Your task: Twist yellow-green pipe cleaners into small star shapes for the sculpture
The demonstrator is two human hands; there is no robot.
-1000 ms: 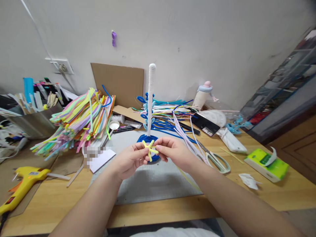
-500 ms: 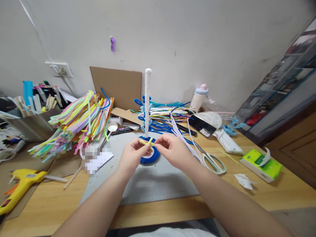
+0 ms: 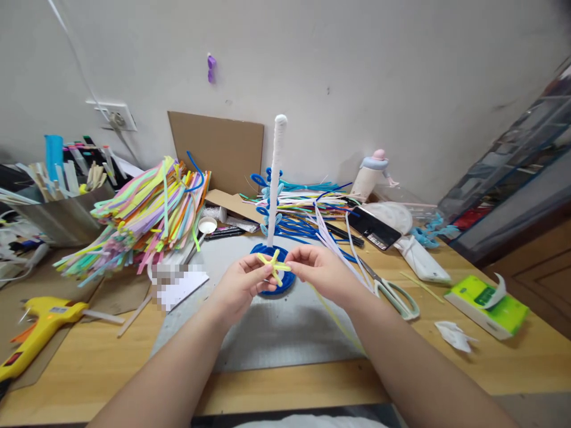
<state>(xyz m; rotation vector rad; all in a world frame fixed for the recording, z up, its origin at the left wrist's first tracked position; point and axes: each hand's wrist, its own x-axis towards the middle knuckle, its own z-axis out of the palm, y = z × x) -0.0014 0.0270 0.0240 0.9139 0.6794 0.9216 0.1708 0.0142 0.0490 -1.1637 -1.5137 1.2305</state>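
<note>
Between my hands is a small yellow pipe-cleaner star (image 3: 275,267) with several arms spread out. My left hand (image 3: 243,281) is closed, pinching its left side between thumb and fingers. My right hand (image 3: 314,270) pinches the tip of the arm pointing right. A long yellow pipe cleaner (image 3: 334,318) trails below my right hand toward the forearm. Just behind the hands stands an upright white wrapped stick (image 3: 275,184) on a round blue base (image 3: 285,286), which my fingers partly hide. Blue looped pipe-cleaner pieces (image 3: 263,211) show along the stick's left side.
A grey cutting mat (image 3: 250,342) lies under the hands. Scissors (image 3: 395,297), a phone (image 3: 373,227) and a green tissue pack (image 3: 488,303) are to the right. At left are a bundle of coloured pipe cleaners (image 3: 147,214) and a yellow glue gun (image 3: 40,327).
The yellow star has turned so its arms face me more openly. Both hands remain closed on it. The whole view has shifted slightly, and the trailing yellow pipe cleaner shows more clearly.
</note>
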